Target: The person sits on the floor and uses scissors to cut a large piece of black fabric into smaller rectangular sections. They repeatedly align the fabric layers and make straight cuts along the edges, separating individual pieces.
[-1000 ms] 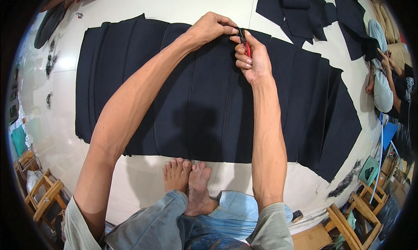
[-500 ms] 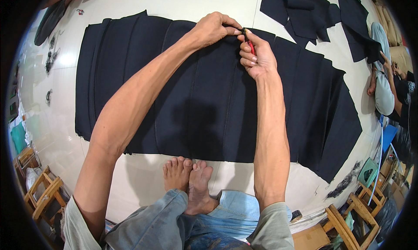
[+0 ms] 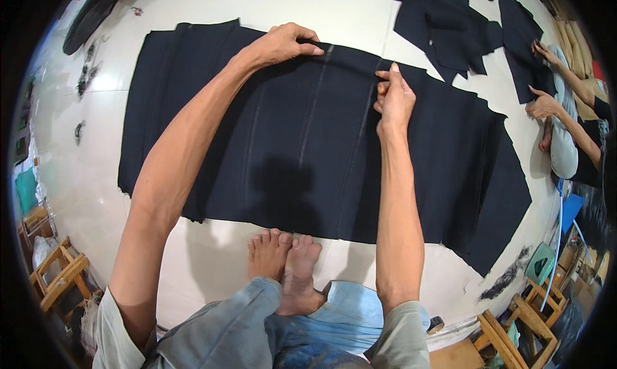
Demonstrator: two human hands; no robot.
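A wide piece of dark navy fabric (image 3: pixel 283 118) lies spread on the floor, with pale seam lines running from its far edge to its near edge. At the far edge, my left hand (image 3: pixel 286 43) is closed on the cloth, thumb and fingers pinching it. Farther right along that edge, my right hand (image 3: pixel 394 100) is closed too, with thumb and forefinger at the cloth's border and the other fingers curled into the palm. Whatever lies inside that palm is hidden; the small red-handled tool seen earlier does not show.
More dark fabric pieces (image 3: pixel 450 32) lie at the far right. Beside them a co-worker's hands (image 3: pixel 545 104) touch another dark piece (image 3: pixel 524 41). Wooden stools (image 3: pixel 64 276) stand at the lower left, others (image 3: pixel 514 330) at the lower right. Dark thread scraps (image 3: pixel 83 80) dot the floor.
My hands have moved apart: the left went left, the right went right and nearer. The fabric's far edge is stretched between them. The red-handled tool has gone from sight. The co-worker's hands shifted.
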